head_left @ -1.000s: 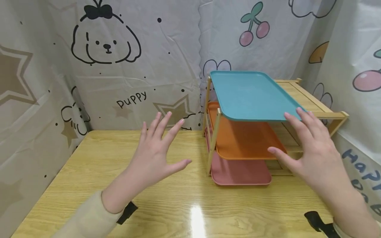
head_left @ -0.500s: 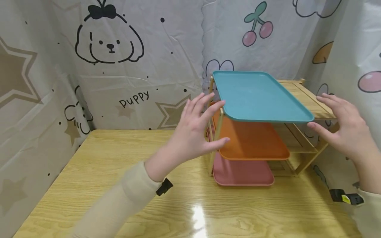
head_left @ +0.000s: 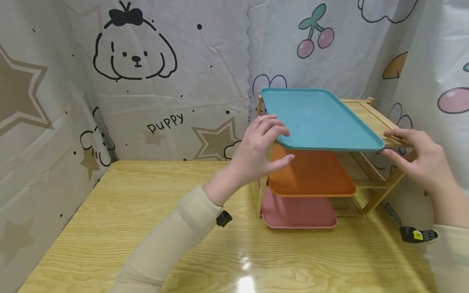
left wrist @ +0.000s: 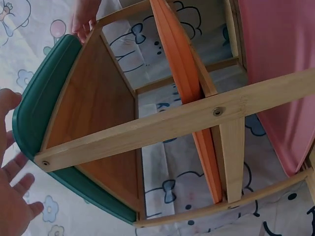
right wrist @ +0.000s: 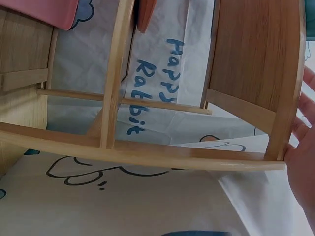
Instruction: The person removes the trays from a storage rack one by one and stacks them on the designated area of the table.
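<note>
A blue tray (head_left: 326, 122) lies on the top level of a wooden rack (head_left: 370, 118), its left part jutting toward the front. My left hand (head_left: 254, 148) is at the tray's left front corner, fingers bent over its edge and thumb held apart below. In the left wrist view, the left hand's spread fingers (left wrist: 24, 184) stand beside the tray's rim (left wrist: 42, 93). My right hand (head_left: 425, 162) is at the right front corner; its fingers reach over the rack's top board and its thumb tip is right by the rim. In the right wrist view, the right hand (right wrist: 305, 157) borders the rack's end.
Below the blue tray, an orange tray (head_left: 311, 175) sits on the middle level and a pink tray (head_left: 298, 211) on the lowest. The rack stands on a wood-grain table (head_left: 146, 228). Patterned cloth (head_left: 212, 49) hangs behind and at both sides.
My left hand has moved right and up to the tray's left corner, its fingers bending more. The right hand has moved right from in front of the tray to its right corner. The trays stay put.
</note>
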`<action>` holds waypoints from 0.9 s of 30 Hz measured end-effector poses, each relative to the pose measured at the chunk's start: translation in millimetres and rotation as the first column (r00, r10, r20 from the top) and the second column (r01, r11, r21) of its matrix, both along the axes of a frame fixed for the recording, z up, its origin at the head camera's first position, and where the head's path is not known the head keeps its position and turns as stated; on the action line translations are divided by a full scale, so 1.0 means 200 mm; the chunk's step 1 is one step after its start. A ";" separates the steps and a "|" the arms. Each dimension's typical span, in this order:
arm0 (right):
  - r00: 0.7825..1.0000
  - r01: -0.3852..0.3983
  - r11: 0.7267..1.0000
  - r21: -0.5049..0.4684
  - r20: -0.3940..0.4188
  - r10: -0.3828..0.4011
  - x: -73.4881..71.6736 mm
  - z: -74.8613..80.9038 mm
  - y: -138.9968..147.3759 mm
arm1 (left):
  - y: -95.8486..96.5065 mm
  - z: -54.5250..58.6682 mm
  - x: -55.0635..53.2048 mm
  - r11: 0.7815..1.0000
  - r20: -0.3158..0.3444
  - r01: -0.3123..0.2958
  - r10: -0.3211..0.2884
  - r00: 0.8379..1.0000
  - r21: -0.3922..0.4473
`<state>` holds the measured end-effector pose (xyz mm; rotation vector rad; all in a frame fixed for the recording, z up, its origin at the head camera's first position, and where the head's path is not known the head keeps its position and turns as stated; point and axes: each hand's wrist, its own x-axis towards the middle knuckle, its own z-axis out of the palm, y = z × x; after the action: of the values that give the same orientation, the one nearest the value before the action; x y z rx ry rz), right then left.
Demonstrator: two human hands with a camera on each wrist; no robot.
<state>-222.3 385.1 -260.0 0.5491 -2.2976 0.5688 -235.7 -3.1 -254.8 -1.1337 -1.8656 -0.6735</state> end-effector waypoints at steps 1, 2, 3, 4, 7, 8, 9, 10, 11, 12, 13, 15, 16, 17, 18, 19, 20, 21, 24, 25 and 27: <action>1.000 -0.013 1.000 0.006 -0.011 0.013 0.00 0.00 0.00 | 0.00 0.00 0.00 1.000 -0.007 0.007 -0.007 1.000 0.004; 0.999 -0.026 1.000 0.012 -0.021 0.026 0.00 0.00 0.01 | 0.01 -0.01 -0.01 1.000 -0.011 0.013 -0.013 1.000 0.008; 0.999 -0.038 0.999 0.018 -0.033 0.039 -0.01 -0.01 0.01 | 0.01 -0.01 -0.01 1.000 -0.013 0.015 -0.015 1.000 0.011; 0.998 -0.045 0.999 0.023 -0.042 0.046 -0.01 -0.01 0.01 | 0.01 -0.01 -0.01 1.000 -0.013 0.016 -0.016 1.000 0.013; 0.997 -0.045 0.999 0.026 -0.064 0.046 -0.01 -0.01 0.02 | 0.01 -0.02 -0.03 1.000 -0.015 0.006 -0.006 1.000 0.010; 0.997 -0.037 0.999 0.027 -0.070 0.039 -0.01 -0.01 0.02 | 0.01 -0.02 -0.03 1.000 -0.015 0.004 -0.004 1.000 0.008; 0.997 -0.028 0.999 0.027 -0.076 0.030 -0.01 -0.02 0.01 | 0.01 -0.02 -0.03 1.000 -0.017 0.002 -0.001 1.000 0.006; 0.996 -0.019 0.999 0.028 -0.082 0.022 -0.02 -0.02 0.01 | 0.01 -0.02 -0.04 1.000 -0.020 0.000 0.000 1.000 0.004; 0.996 -0.011 0.999 0.030 -0.089 0.014 -0.02 -0.02 0.01 | 0.01 -0.01 -0.04 1.000 -0.024 -0.001 0.001 1.000 0.002; 0.995 -0.003 0.999 0.034 -0.097 0.006 -0.02 -0.02 0.00 | 0.01 -0.01 -0.04 1.000 -0.026 -0.001 0.001 1.000 0.000; 0.994 0.007 0.999 0.040 -0.107 -0.003 -0.02 -0.02 0.00 | 0.01 -0.01 -0.03 1.000 -0.028 -0.002 0.002 1.000 -0.003; 0.993 0.028 0.998 0.052 -0.116 -0.022 -0.03 -0.02 -0.01 | 0.00 -0.01 -0.03 1.000 -0.038 -0.001 0.001 0.999 -0.008; 0.992 0.037 0.998 0.058 -0.119 -0.030 -0.03 -0.02 -0.01 | 0.00 0.00 -0.03 1.000 -0.043 -0.002 0.001 0.999 -0.009; 0.992 0.048 0.997 0.064 -0.119 -0.040 -0.03 -0.02 -0.01 | 0.00 0.00 -0.03 1.000 -0.048 -0.001 0.000 0.999 -0.010; 0.992 0.056 0.996 0.072 -0.119 -0.047 -0.03 -0.02 -0.01 | 0.00 0.00 -0.03 1.000 -0.053 0.001 -0.001 0.999 -0.009; 0.992 0.060 0.995 0.077 -0.116 -0.051 -0.03 -0.02 -0.01 | -0.01 0.01 -0.03 1.000 -0.059 0.004 -0.004 0.998 -0.007; 0.992 0.061 0.995 0.080 -0.113 -0.052 -0.03 -0.02 -0.01 | -0.01 0.01 -0.03 1.000 -0.064 0.008 -0.008 0.998 -0.003; 0.992 0.062 0.995 0.082 -0.111 -0.052 -0.03 -0.02 -0.01 | -0.02 0.02 -0.03 1.000 -0.067 0.012 -0.012 0.998 0.001; 0.993 0.052 0.995 0.086 -0.115 -0.042 -0.03 -0.02 -0.01 | -0.05 0.02 -0.03 1.000 -0.068 0.020 -0.019 0.997 0.013; 0.992 0.048 0.995 0.085 -0.117 -0.038 -0.03 -0.02 -0.01 | -0.06 0.02 -0.03 1.000 -0.067 0.020 -0.019 0.998 0.014; 0.992 0.038 0.996 0.085 -0.124 -0.028 -0.03 -0.02 -0.01 | -0.09 0.01 -0.03 1.000 -0.057 0.013 -0.012 0.998 0.011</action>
<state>-227.5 382.7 -263.2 0.5708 -2.2188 0.4085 -240.8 -21.0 -253.3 -1.1467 -1.8055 -0.6515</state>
